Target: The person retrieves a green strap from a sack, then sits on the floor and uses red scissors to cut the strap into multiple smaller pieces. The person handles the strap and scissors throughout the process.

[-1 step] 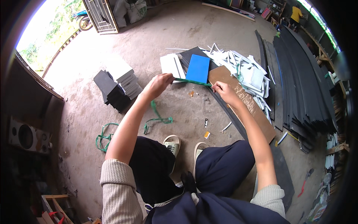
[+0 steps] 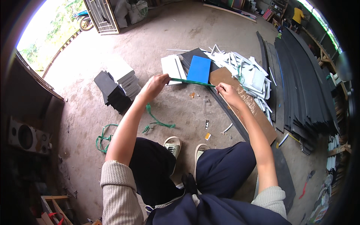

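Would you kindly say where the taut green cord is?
In the head view, the green cord is above and slightly right of centre, stretched between the left hand and right hand, in front of the blue panel.

Two hands point(image 2: 155, 84); two shoes point(image 2: 173, 145); one blue panel point(image 2: 199, 69); one brown board point(image 2: 258, 116); one speaker point(image 2: 27, 136); one motorbike point(image 2: 85, 23).

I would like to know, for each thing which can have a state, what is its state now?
Left hand: closed on green cord
Right hand: closed on green cord
Green cord: pulled nearly straight between the hands
Looped cord: loose on floor
Blue sheet: lying flat
Black sheets: stacked
White scraps: heaped untidily
Brown board: lying down
Barred door: open
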A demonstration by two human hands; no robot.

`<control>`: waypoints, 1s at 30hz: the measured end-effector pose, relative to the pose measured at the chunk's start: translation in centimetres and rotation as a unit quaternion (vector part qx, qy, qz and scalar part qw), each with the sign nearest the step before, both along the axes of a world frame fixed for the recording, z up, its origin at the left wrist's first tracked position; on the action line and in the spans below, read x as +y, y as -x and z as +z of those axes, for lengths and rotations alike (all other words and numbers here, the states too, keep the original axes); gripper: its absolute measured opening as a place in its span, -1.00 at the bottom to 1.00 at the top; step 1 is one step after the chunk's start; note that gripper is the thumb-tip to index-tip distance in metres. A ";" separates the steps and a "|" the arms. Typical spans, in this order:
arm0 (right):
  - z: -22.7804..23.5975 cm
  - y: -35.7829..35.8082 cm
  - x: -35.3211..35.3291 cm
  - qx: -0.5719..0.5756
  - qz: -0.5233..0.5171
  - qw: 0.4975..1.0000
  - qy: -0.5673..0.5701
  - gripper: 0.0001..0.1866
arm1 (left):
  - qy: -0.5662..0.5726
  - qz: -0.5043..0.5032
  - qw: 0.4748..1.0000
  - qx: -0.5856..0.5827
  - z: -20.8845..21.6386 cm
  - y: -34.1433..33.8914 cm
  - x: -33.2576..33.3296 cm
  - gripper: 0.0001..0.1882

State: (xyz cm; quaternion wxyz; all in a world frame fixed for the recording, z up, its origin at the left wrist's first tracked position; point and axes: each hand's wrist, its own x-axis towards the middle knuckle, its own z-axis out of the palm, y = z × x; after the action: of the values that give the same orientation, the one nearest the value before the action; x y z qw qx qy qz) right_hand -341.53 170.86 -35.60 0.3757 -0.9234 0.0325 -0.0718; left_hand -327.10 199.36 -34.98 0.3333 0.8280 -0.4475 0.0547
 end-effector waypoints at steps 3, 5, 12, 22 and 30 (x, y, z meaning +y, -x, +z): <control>0.8 0.1 -1.2 0.015 -0.079 0.997 -0.014 -0.70 | -0.072 0.085 0.992 0.055 -0.3 -1.4 3.4 -0.70; 0.8 -0.2 -1.0 -0.023 -0.053 0.998 -0.028 -0.69 | -0.136 0.113 0.984 -0.009 -0.9 -0.2 2.6 -0.64; 2.7 -0.9 3.2 -0.049 0.040 0.997 -0.040 -0.69 | -0.023 -0.090 0.996 -0.006 2.7 4.4 -3.3 -0.63; 3.3 -1.0 2.1 -0.081 -0.038 0.953 -0.289 -0.70 | 0.088 -0.054 0.978 0.181 2.3 5.0 -5.0 -0.81; 2.5 -2.0 5.1 -0.058 0.007 0.881 -0.469 -0.59 | 0.127 0.008 0.962 0.240 2.6 5.9 -6.0 -0.81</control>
State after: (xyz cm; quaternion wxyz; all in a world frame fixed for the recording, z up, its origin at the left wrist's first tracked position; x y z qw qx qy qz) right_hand -339.50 176.01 -33.10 0.7664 -0.6337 0.0340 -0.0994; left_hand -332.96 193.33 -32.41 0.5330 0.7711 -0.3373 -0.0871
